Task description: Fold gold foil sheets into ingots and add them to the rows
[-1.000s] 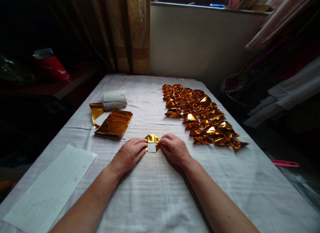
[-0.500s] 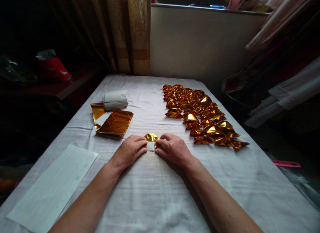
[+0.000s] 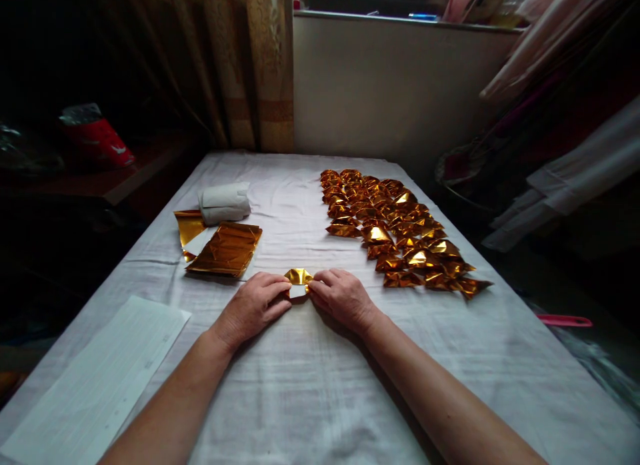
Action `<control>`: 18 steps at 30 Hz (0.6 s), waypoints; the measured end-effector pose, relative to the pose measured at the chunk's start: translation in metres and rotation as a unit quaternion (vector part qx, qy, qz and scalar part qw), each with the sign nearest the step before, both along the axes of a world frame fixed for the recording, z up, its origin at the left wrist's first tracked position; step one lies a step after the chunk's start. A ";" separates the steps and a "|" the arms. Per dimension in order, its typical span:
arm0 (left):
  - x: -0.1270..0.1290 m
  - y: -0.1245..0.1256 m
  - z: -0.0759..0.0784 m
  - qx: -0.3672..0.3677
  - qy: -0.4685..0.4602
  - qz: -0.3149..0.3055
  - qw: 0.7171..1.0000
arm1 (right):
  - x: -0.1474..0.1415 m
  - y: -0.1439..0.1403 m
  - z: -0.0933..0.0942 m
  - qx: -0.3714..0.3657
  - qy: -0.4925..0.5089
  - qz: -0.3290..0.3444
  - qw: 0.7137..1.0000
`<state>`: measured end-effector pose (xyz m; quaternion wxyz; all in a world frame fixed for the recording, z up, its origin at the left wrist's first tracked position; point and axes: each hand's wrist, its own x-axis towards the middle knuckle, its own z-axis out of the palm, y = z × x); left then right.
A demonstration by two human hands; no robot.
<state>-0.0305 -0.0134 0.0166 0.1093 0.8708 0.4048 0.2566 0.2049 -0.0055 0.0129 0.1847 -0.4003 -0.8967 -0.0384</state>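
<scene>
Between my two hands is a small sheet of gold foil paper [image 3: 299, 276], partly folded, its white back showing along the near part. My left hand [image 3: 257, 305] pinches its left edge between thumb and fingers. On the opposite side, my right hand [image 3: 345, 295] is closed on the right edge, its fingertips partly hiding the folds. Beyond my left hand lies a stack of flat gold foil paper [image 3: 225, 250]. To the right, several rows of folded gold foil ingots [image 3: 395, 228] cover part of the white cloth.
A white wrapped roll [image 3: 225, 203] rests behind the foil stack. A lined paper sheet [image 3: 100, 385] lies on the white-covered table [image 3: 270, 398] at near left. A red container [image 3: 100, 140] stands on a side shelf. A pink handle [image 3: 565, 320] shows past the right edge.
The white near part of the foil paper looks shorter and tilted now, as my fingers work at its edges. The whole view has shifted slightly.
</scene>
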 end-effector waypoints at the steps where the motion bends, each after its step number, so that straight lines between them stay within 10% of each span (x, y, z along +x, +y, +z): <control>1: 0.000 0.000 -0.001 0.005 -0.005 0.004 1.000 | 0.001 0.000 0.000 -0.006 0.008 0.001 1.000; 18: 0.009 0.005 -0.003 0.019 0.023 0.166 0.986 | 0.001 0.004 -0.008 -0.105 0.149 -0.077 0.980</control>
